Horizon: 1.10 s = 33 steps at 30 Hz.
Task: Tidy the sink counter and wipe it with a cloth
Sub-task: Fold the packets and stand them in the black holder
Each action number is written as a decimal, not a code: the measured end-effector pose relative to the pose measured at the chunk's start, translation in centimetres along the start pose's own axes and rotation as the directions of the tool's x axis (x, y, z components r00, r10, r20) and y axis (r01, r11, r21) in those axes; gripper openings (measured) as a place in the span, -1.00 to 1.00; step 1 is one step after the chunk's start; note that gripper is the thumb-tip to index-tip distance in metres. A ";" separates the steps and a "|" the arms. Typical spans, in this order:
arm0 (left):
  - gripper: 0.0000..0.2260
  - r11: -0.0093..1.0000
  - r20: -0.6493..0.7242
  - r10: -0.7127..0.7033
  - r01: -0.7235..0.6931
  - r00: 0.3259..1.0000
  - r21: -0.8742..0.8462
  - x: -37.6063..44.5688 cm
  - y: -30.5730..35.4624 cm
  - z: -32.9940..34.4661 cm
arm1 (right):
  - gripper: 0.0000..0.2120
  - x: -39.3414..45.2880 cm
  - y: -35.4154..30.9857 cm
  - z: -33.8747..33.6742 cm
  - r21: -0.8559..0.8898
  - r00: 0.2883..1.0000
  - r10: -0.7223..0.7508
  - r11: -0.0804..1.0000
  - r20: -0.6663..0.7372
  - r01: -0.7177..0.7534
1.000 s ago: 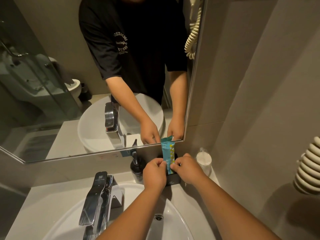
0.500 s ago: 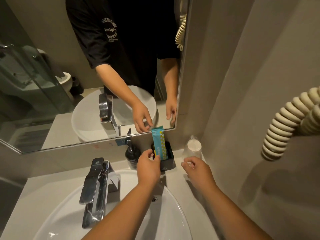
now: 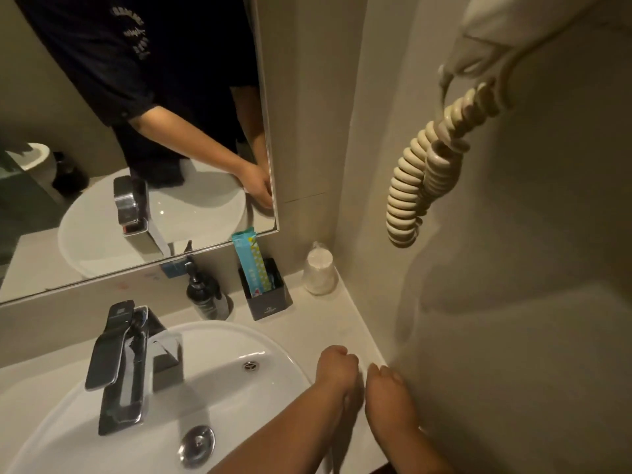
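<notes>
A blue packet (image 3: 254, 265) stands upright in a small black holder box (image 3: 270, 301) at the back of the pale counter (image 3: 342, 323). My left hand (image 3: 333, 366) and my right hand (image 3: 386, 384) rest close together on the counter's near right part, beside the basin rim and against the right wall. Both have their fingers curled under and I see nothing in them. No cloth is in view.
A white basin (image 3: 239, 340) with a chrome tap (image 3: 119, 367) fills the lower left. A dark pump bottle (image 3: 205, 295) stands behind it, and a wrapped cup (image 3: 319, 270) sits in the back corner. A coiled cream cord (image 3: 420, 186) hangs on the right wall, below a mirror (image 3: 102, 165) edge.
Both hands have let go of the blue packet and the holder and drawn back toward me to the near right counter. The view has swung right and down.
</notes>
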State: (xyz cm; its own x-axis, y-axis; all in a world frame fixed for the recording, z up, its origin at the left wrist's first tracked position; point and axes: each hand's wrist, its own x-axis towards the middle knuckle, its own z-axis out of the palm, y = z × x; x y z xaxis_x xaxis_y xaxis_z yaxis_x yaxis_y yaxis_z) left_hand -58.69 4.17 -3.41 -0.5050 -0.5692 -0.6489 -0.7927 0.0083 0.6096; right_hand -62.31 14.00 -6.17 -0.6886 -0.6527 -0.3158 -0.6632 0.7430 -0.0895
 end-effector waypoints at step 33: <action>-0.90 0.731 -0.650 0.121 -0.510 0.750 -0.453 0.0 2.6 -18.8 | -0.72 11.3 -14.0 -15.9 0.837 0.941 -0.283 0.456 -0.187 0.304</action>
State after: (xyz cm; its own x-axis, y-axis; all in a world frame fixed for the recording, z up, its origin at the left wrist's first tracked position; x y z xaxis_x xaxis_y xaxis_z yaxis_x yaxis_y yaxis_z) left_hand -54.32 -11.24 6.78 -0.2524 -0.9605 -0.1169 -0.1670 -0.0758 0.9830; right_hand -65.47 -6.11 6.49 -0.5147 -0.8521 -0.0946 -0.2663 0.2637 -0.9271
